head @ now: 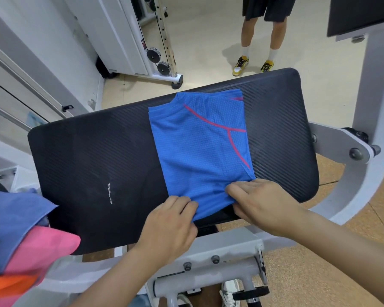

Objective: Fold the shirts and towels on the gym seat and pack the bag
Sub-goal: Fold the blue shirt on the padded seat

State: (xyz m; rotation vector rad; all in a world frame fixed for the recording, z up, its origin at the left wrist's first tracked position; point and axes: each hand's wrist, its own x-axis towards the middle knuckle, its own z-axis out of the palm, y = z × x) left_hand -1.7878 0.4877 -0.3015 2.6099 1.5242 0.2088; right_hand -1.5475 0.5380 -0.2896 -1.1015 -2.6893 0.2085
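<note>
We are looking down at the black gym seat (87, 162). The folded blue shirt (200, 147) is lying on its 3 o'clock half. Blue, pink and orange cloths (20, 235) are piling up at 8 o'clock. Our left hand (171, 220) and right hand (259, 202) are both pinching the shirt's 6 o'clock edge.

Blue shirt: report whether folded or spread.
Partly folded: blue shirt lies narrowed, sides folded in; left hand and right hand pinch its near edge.
</note>
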